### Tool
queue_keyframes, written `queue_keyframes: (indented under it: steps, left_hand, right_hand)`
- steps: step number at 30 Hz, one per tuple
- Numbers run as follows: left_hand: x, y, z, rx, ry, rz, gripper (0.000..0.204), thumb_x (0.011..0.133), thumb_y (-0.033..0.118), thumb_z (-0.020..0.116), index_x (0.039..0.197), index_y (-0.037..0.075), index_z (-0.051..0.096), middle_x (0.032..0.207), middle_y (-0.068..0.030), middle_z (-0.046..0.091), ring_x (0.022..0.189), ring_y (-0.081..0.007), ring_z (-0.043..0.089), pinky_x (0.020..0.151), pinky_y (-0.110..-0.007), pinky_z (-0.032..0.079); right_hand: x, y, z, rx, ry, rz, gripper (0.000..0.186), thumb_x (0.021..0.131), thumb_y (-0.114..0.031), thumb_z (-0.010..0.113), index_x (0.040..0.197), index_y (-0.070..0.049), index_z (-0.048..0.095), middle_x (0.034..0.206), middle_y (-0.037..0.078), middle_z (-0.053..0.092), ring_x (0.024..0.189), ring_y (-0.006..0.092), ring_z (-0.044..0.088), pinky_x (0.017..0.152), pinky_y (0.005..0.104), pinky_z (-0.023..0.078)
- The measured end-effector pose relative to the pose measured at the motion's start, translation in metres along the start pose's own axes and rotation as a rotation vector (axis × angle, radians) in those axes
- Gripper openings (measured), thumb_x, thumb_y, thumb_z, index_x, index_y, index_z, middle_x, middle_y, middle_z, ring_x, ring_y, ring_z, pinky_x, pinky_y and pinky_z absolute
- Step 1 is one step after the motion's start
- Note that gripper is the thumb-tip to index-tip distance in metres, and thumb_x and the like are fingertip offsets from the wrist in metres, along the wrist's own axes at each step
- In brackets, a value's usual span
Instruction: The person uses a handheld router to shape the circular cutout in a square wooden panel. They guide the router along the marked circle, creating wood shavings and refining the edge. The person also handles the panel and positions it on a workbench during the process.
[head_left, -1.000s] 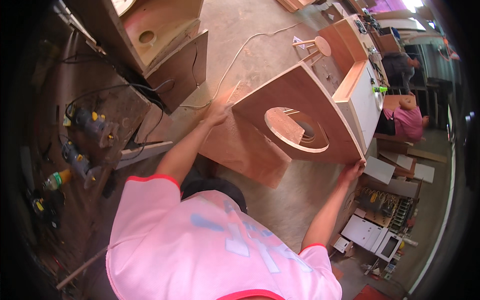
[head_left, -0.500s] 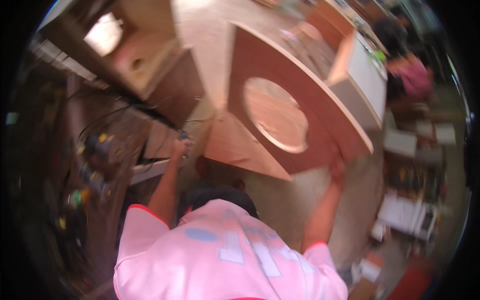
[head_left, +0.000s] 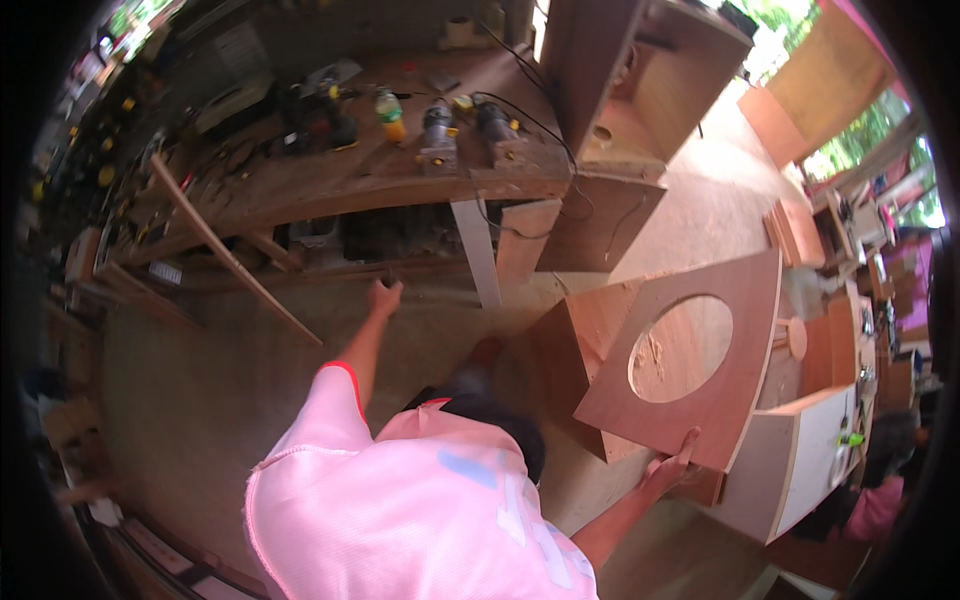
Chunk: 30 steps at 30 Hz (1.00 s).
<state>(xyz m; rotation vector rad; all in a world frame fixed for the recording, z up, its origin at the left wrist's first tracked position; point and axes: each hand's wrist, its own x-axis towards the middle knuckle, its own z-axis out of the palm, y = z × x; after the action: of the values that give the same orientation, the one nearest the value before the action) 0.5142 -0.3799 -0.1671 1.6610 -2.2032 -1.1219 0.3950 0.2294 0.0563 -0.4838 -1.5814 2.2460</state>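
Observation:
My right hand (head_left: 668, 472) grips the lower edge of a reddish-brown plywood panel (head_left: 620, 378), thumb on its face and fingers behind. The panel has a large oval cut-out and one curved edge. It lies tilted over an open wooden box (head_left: 592, 320), whose inner board and some shavings show through the hole. My left hand (head_left: 385, 297) is stretched forward near the front of the workbench (head_left: 380, 190), its fingers curled in. Whatever it may hold is too small to make out.
On the bench stand two trim routers (head_left: 438, 130) with cords, a bottle of orange liquid (head_left: 390, 115) and a drill (head_left: 335, 120). A thin curved strip (head_left: 225, 250) leans at the bench's left. A speaker-like wooden cabinet (head_left: 640, 90) stands behind; a white-sided box (head_left: 765, 465) and a person (head_left: 880, 510) are at right.
My view has swung left, bringing the bench into sight and shifting the panel rightward in the picture. My right hand keeps its grip on the panel; my left arm reaches toward the bench.

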Motion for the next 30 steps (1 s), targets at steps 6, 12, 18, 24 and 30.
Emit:
queue_keyframes:
  steps: [6,12,18,24,30]
  left_hand:
    - [0.115,0.101,-0.191,0.554,0.477,0.306,0.102,0.082,0.051,0.079,0.162,0.01,0.032,0.149,-0.0246,0.054,0.141,-0.0429,0.047,0.113,-0.053,0.044]
    - [0.084,0.13,-0.119,-0.144,0.388,0.524,0.079,0.086,0.029,0.074,0.149,-0.006,0.041,0.126,-0.0331,0.064,0.119,-0.0473,0.063,0.101,-0.049,0.052]
    - [-0.086,0.06,0.021,-0.505,-1.078,0.045,0.098,0.094,0.076,0.057,0.161,0.009,0.031,0.147,-0.0173,0.055,0.114,-0.0368,0.068,0.093,-0.048,0.056]
    - [-0.172,0.077,-0.016,-0.664,-1.593,-0.206,0.097,0.097,0.074,0.051,0.162,0.005,0.028,0.15,-0.0193,0.051,0.125,-0.0362,0.063,0.103,-0.049,0.053]
    - [-0.235,0.054,-0.006,-0.239,-1.131,0.408,0.053,0.101,0.018,0.063,0.146,-0.006,0.048,0.137,-0.0171,0.063,0.123,-0.0245,0.063,0.108,-0.038,0.047]
  right_hand:
    - [-0.017,0.025,-0.004,0.057,-0.047,-0.039,0.061,0.1,-0.029,0.073,0.148,0.0,0.05,0.14,0.016,0.06,0.123,0.0293,0.062,0.105,0.0449,0.054]
    - [-0.007,0.049,-0.012,0.285,-0.001,0.131,0.058,0.104,-0.027,0.065,0.153,-0.005,0.044,0.146,0.016,0.056,0.128,0.0293,0.059,0.111,0.0447,0.049]
    - [-0.028,0.031,-0.037,0.419,0.142,0.186,0.059,0.102,-0.031,0.066,0.149,0.0,0.048,0.144,0.015,0.058,0.127,0.0346,0.06,0.115,0.0517,0.045]
    - [-0.212,0.051,-0.104,0.583,0.416,0.232,0.057,0.096,-0.027,0.072,0.145,-0.006,0.052,0.142,0.013,0.06,0.131,0.0346,0.056,0.11,0.0558,0.048]
    - [-0.31,0.092,-0.121,0.654,0.551,0.284,0.055,0.094,-0.025,0.072,0.142,-0.006,0.054,0.137,0.012,0.063,0.126,0.0334,0.06,0.106,0.0523,0.051]
